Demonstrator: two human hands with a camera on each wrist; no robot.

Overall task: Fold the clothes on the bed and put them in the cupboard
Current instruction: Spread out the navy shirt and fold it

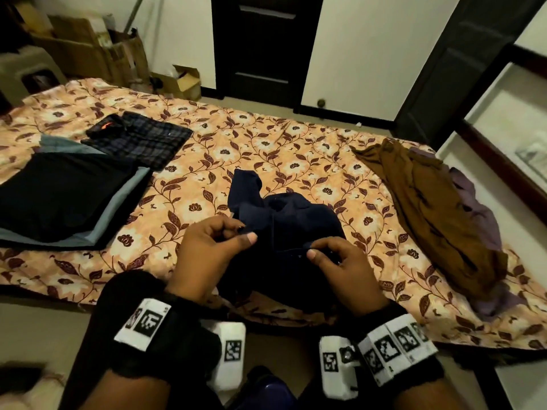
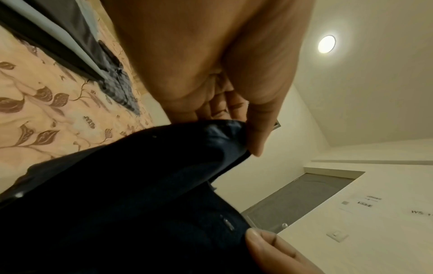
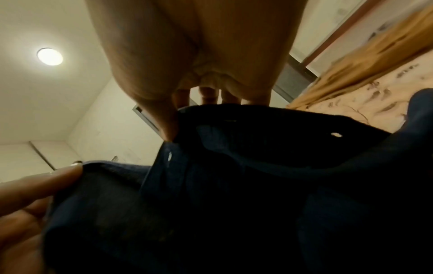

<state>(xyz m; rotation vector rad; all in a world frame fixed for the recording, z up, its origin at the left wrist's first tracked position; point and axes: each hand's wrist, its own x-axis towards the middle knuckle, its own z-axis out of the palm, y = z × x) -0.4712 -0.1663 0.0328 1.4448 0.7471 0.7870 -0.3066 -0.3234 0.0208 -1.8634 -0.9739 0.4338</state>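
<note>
At the bed's (image 1: pixel 266 137) near edge both hands, left (image 1: pixel 207 255) and right (image 1: pixel 340 270), pinch the navy shirt (image 1: pixel 284 220) by its near hem, each grip clamped on cloth, while its long axis runs away toward the far edge.

Dark panelled door (image 1: pixel 263 45) closed in the white far wall, past the far end of the bed. Left of the door, open cardboard boxes (image 1: pixel 88 45) stacked in the corner, a smaller open box (image 1: pixel 185 79) on the floor nearer the door. Beige plastic stool (image 1: pixel 22 71) left of the boxes. Right of the door, a second dark door leaf (image 1: pixel 461 60) stands ajar. Round ceiling light (image 2: pixel 326 44) lit overhead, seen from both wrist views. Wall switch plate (image 2: pixel 336 235) beside the door.
</note>
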